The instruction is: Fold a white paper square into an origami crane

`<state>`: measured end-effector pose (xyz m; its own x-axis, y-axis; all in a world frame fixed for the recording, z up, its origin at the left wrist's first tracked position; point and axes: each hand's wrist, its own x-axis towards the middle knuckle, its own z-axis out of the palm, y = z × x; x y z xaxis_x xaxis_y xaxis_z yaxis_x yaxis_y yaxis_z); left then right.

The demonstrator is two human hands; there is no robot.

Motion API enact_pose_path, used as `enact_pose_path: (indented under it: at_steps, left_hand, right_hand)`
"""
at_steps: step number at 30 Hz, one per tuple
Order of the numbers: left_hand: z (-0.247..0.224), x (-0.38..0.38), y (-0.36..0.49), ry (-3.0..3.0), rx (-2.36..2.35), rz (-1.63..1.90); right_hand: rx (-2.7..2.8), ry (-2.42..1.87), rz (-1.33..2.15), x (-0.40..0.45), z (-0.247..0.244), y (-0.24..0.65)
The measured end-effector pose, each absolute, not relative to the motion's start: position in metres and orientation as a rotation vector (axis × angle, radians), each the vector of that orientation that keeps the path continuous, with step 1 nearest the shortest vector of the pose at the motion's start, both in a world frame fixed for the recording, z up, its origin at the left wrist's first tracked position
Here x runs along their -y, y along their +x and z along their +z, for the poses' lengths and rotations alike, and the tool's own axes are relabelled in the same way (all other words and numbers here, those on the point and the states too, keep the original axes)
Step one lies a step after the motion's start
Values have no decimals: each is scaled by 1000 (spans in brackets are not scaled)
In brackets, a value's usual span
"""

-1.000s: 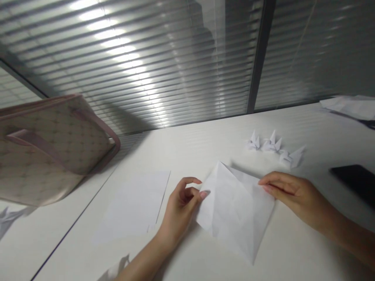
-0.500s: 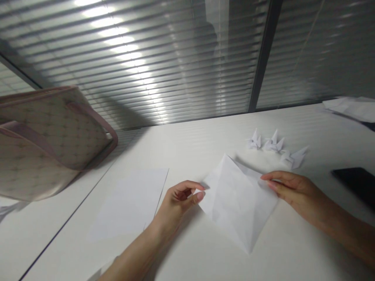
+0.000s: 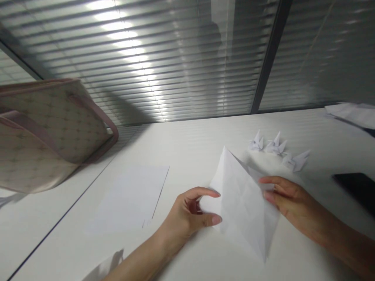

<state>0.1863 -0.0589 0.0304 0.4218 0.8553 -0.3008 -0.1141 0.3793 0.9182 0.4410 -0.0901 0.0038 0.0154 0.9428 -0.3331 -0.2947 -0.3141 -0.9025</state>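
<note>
A creased white sheet of paper (image 3: pixel 241 203) stands partly folded above the white table, its top corner pointing away from me and its bottom corner toward me. My left hand (image 3: pixel 187 212) grips its left side, with thumb and index finger spread over the front face and the left corner inside the palm. On the right edge, my right hand (image 3: pixel 290 199) pinches the paper between thumb and fingers. Just beyond it sit three small folded paper cranes: one on the left (image 3: pixel 256 142), one in the middle (image 3: pixel 275 144) and one nearer me (image 3: pixel 296 160).
To the left lies a flat white sheet (image 3: pixel 131 197). A quilted handbag (image 3: pixel 43 140) with pink handles stands at the far left. A dark phone-like object (image 3: pixel 356 189) lies at right, with more papers (image 3: pixel 351 113) behind. Window blinds (image 3: pixel 175 70) line the table's back.
My left hand has moved right, bringing the left corner inward, and its fingers now reach over the front face. The paper is more folded and upright. My right hand keeps its pinch.
</note>
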Motion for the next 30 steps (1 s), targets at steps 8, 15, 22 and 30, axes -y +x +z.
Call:
enact_pose_path:
  at_steps: [8,15,22,30]
  left_hand:
    - [23,60,186,1097,-893,850]
    - [28,59,188,1177,-875,856]
    - [29,54,182,1152,-855,759]
    - [33,56,184,1164,-864,709]
  right_hand:
    - [673,-1211,1465,93,14,432]
    - [814,-1073,1582,100,9,432]
    - [980,-1233,1552,102,0,446]
    - [1067,-1286,1569,94,12,456]
